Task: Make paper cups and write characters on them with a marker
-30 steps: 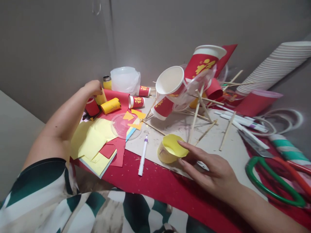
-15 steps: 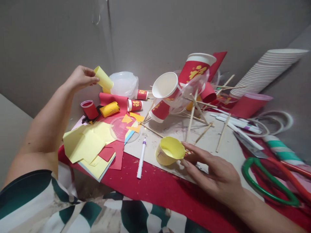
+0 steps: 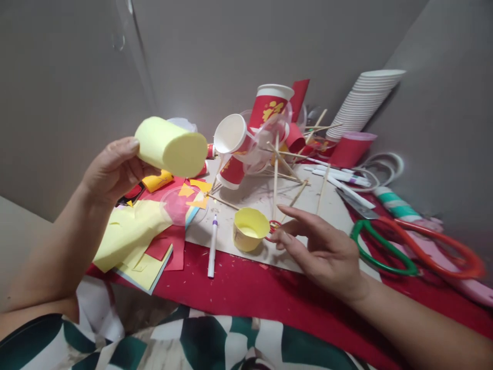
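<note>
A pale yellow paper cylinder (image 3: 171,146) is held up at the left by my left hand (image 3: 117,167), its closed round end turned toward the right. My right hand (image 3: 319,246) hovers just right of a short yellow paper cup (image 3: 246,236), thumb and fingers apart, with nothing gripped. That small cup stands upright on the grey board (image 3: 292,252); faint dark marks show on its side. A white marker with a purple band (image 3: 213,246) lies just left of it. Behind my right fingers is a small red ring-shaped thing (image 3: 274,226), partly hidden.
Yellow paper sheets (image 3: 127,231) and orange scraps (image 3: 198,187) lie left. A structure of red paper cups (image 3: 269,108) and wooden sticks (image 3: 276,174) stands centre-back. Stacked white cups (image 3: 364,103) lean at the right, behind scissors with green and red handles (image 3: 385,267).
My left hand has brought the yellow cylinder nearer and to the right. My right hand has let go of the small yellow cup. The view has turned slightly right.
</note>
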Demonstrator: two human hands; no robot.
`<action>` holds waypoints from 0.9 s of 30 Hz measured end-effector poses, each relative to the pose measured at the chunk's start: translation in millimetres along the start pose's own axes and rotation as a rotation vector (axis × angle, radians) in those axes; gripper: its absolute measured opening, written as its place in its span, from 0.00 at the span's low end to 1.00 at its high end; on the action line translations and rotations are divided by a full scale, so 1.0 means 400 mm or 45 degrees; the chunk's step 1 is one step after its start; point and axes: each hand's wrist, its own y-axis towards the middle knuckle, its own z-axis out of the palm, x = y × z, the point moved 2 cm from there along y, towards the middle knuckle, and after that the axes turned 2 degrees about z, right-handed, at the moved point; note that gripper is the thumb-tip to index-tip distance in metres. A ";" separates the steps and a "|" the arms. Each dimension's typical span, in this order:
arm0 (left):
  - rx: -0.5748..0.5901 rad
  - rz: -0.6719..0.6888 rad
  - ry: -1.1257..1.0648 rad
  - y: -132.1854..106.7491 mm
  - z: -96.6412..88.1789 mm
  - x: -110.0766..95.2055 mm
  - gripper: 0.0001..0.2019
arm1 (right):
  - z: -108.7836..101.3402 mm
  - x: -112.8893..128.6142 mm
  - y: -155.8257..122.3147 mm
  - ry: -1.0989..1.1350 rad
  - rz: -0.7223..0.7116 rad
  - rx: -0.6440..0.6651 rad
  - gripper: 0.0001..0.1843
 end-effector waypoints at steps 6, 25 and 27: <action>0.381 0.030 0.365 -0.027 0.108 0.022 0.06 | 0.002 0.013 0.033 0.378 0.303 0.075 0.37; 0.518 0.460 0.691 -0.029 0.330 0.046 0.22 | -0.002 0.038 0.070 0.718 0.409 0.140 0.61; 0.457 0.378 0.532 -0.024 0.333 0.057 0.26 | -0.009 0.037 0.085 0.788 0.461 0.097 0.65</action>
